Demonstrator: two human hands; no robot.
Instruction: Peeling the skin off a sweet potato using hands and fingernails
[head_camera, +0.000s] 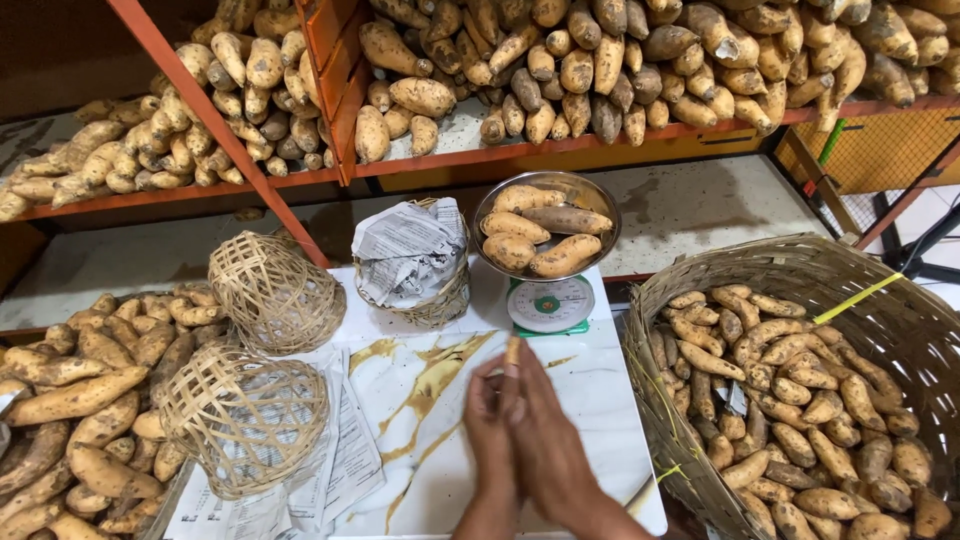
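Both hands meet palm to palm over the white table top with golden marbling (590, 400) — the left hand (487, 425) and the right hand (540, 435) press together, pinching a small tan stub (512, 350) that pokes out above the fingertips. Just beyond them stands a green dial scale (550, 305), its round steel bowl (598, 195) carrying four brown sweet potatoes (545, 235). A large woven wicker basket (800, 270) of sweet potatoes sits at the right, two small bamboo lattice baskets (255, 380) lie upturned at the left.
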